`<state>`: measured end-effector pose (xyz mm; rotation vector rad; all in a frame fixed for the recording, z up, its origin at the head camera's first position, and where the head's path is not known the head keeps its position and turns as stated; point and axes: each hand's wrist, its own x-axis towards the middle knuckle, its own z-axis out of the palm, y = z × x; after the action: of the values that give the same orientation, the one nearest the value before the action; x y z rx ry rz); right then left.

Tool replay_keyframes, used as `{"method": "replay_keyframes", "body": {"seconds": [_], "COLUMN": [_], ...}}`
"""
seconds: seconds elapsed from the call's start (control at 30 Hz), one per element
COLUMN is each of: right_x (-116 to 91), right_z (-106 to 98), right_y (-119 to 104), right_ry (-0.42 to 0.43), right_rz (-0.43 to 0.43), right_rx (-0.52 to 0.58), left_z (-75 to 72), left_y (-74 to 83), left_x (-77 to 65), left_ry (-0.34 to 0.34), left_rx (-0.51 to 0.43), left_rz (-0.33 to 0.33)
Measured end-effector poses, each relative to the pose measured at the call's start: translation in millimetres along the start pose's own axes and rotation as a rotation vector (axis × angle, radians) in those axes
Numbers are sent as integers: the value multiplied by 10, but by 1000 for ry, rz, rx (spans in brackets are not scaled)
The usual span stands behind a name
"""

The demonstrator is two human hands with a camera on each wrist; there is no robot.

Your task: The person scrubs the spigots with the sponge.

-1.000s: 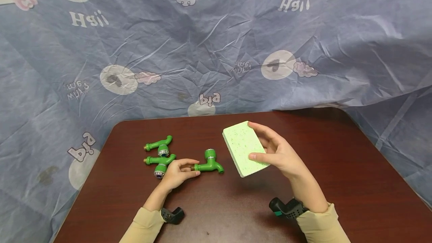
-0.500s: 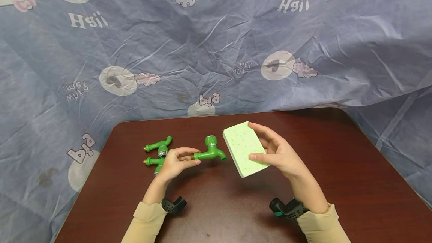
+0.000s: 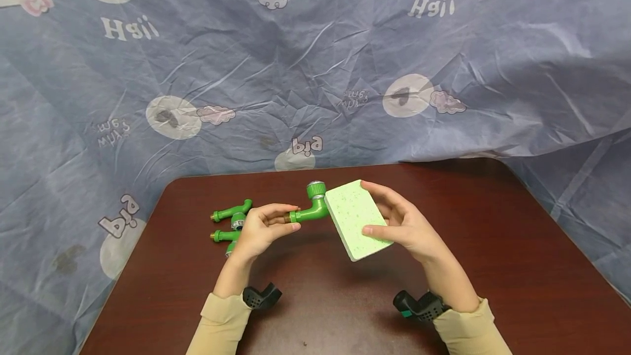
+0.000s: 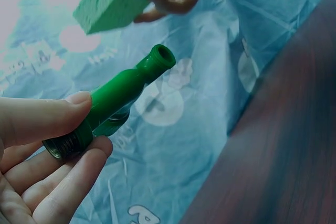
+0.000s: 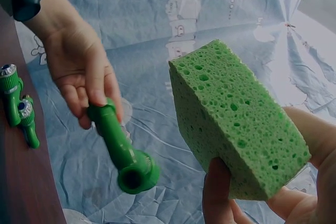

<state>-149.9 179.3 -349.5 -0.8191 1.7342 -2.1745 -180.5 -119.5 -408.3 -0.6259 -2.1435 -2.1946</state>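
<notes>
My left hand (image 3: 259, 231) pinches a green faucet (image 3: 315, 210) by its brass threaded end, holding it above the table with the ribbed knob upward. In the head view the spout end passes behind a pale green sponge (image 3: 356, 218). My right hand (image 3: 407, 221) grips that sponge by its right side, thumb on the near face and fingers at the far edge. Pores cover the sponge (image 5: 236, 114) in the right wrist view, where the round spout mouth of the faucet (image 5: 118, 148) faces the camera. The left wrist view shows the sponge beyond the faucet (image 4: 121, 95).
Two more green faucets lie at the left of the dark wooden table (image 3: 162, 289): a farther faucet (image 3: 229, 212) and a nearer faucet (image 3: 224, 235), partly hidden by my left hand. A blue printed cloth (image 3: 276, 70) hangs behind the table.
My left hand has raised the faucet off the table and brought it toward the sponge, so its spout now overlaps behind it. The right hand and sponge have barely moved.
</notes>
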Motion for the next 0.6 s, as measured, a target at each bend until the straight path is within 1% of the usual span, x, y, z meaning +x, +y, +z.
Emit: {"method": "replay_keyframes", "body": {"seconds": [0.17, 0.3, 0.47, 0.6], "right_x": [3, 12, 41, 54], "right_z": [0, 12, 63, 118], "right_y": [29, 67, 143, 172], "right_ry": [-3, -6, -31, -30], "right_rz": [6, 29, 37, 49], "right_rx": [4, 8, 18, 9], "left_z": [44, 67, 124, 151], "left_y": [78, 118, 107, 98], "left_x": [-39, -57, -52, -44], "left_ry": [13, 18, -1, -9], "left_rx": [-7, -18, -33, -27], "left_rz": [23, 35, 73, 101]}}
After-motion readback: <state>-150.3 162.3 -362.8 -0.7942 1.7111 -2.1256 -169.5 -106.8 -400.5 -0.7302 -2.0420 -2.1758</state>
